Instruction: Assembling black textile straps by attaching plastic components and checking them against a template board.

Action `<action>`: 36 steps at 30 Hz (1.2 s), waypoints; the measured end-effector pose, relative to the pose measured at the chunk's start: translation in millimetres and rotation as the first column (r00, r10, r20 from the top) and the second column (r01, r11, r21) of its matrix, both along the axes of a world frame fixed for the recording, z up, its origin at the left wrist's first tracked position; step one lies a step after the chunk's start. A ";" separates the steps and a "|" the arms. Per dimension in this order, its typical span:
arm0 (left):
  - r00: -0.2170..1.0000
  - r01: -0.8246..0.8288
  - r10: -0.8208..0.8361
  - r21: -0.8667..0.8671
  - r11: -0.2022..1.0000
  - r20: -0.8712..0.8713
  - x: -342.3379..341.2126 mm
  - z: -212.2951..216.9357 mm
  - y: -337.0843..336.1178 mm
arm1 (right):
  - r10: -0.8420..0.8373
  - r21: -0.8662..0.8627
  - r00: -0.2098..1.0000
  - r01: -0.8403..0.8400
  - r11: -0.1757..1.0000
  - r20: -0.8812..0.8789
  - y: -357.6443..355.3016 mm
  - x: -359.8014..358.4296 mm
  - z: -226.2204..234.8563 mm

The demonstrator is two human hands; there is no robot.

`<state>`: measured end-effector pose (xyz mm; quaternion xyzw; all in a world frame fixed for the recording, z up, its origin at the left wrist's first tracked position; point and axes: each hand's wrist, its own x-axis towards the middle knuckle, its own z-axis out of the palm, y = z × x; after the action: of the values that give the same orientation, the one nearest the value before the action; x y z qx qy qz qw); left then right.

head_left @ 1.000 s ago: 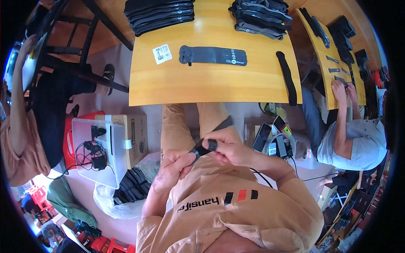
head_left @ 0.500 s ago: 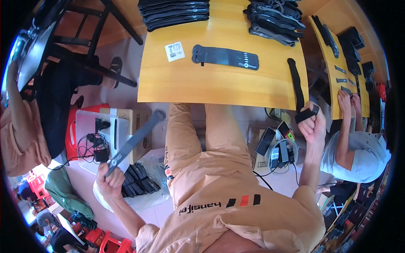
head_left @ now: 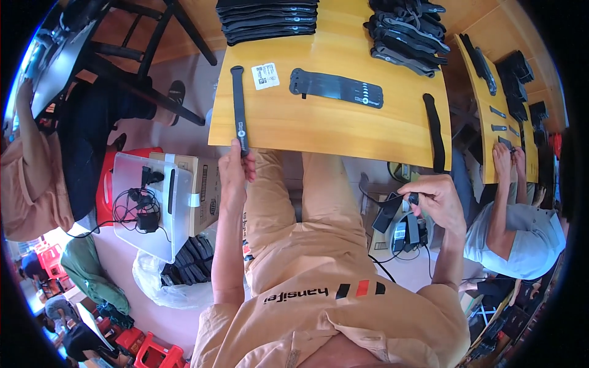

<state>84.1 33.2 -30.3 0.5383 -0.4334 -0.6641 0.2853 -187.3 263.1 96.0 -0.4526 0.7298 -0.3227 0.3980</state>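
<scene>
My left hand is at the near left edge of the yellow table, closed on the near end of a dark strap. That strap lies straight on the wood, its loop end pointing away from me. Off the table's near right corner, my right hand pinches a black strap, whose free end curves out to the left in the air. A flat overlapped set of dark straps lies mid-table. Another black strap lies along the right edge.
A white label sheet lies beside the left strap. Black strap stacks stand at the back left and back right. Below left are a clear bin with cables and a bag of straps. Co-workers sit on both sides.
My left hand has brought its strap from the air beside the table onto the tabletop's left edge. My right hand has come down and left off the right corner, its strap now hanging out.
</scene>
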 end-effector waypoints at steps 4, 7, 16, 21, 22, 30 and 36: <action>0.996 0.085 -0.089 0.131 0.988 0.024 1.9 -1.7 7.8 | -0.036 -0.054 0.999 0.037 0.998 0.007 8.2 -7.5 -4.3; 0.967 -0.015 0.048 -0.131 0.991 0.251 17.3 -7.1 13.3 | 0.045 -0.128 0.999 -0.047 0.991 -0.023 7.8 -10.2 -4.7; 0.796 0.457 -0.605 -0.659 0.598 0.003 -76.3 68.6 87.9 | 0.169 -0.334 0.982 -0.189 0.923 -0.088 -39.4 42.1 -19.8; 0.518 0.844 -0.855 -0.173 0.507 0.020 -61.9 66.7 52.8 | -0.137 -0.224 0.973 0.178 0.958 0.187 -27.4 21.8 -26.8; 0.466 0.881 -0.875 -0.164 0.445 0.133 -57.7 66.2 44.9 | -0.141 -0.222 0.971 0.183 0.958 0.191 -23.2 17.9 -33.3; 0.734 0.653 -0.671 -0.385 0.652 0.109 -59.0 40.9 -4.1 | -0.412 -0.163 0.797 0.522 0.837 0.441 -37.1 -10.8 -68.4; 0.843 0.537 -0.522 -0.274 0.798 0.132 -101.2 36.2 -32.4 | -0.507 -0.233 0.766 0.618 0.751 0.396 -67.5 -34.7 -89.0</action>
<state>-17.1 0.8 6.0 0.3622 -0.6691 -0.6300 0.1557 -222.0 195.6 7.0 -0.2158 0.6918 -0.6193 0.3021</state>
